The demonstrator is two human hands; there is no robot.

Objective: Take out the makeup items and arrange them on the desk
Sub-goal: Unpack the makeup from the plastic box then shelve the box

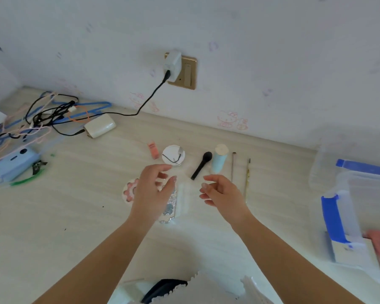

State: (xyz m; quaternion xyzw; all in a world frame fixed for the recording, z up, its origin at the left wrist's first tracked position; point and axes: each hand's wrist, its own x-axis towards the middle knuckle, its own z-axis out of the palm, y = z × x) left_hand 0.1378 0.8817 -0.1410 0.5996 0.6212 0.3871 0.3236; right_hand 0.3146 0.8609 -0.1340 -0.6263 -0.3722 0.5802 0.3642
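Pointing wallward: black brush [201, 165] head

Desk clutter beside a wall socket.
White charger [172, 66] plugged into brass wall socket [188, 72]; tangled cables [51, 113]; blue camera [14, 162].

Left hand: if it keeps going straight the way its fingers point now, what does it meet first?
Probably the round white compact, which lies just beyond the fingertips of the left hand. The hand seems to hover above the desk, so height is unclear; it might pass over the compact toward the wall.
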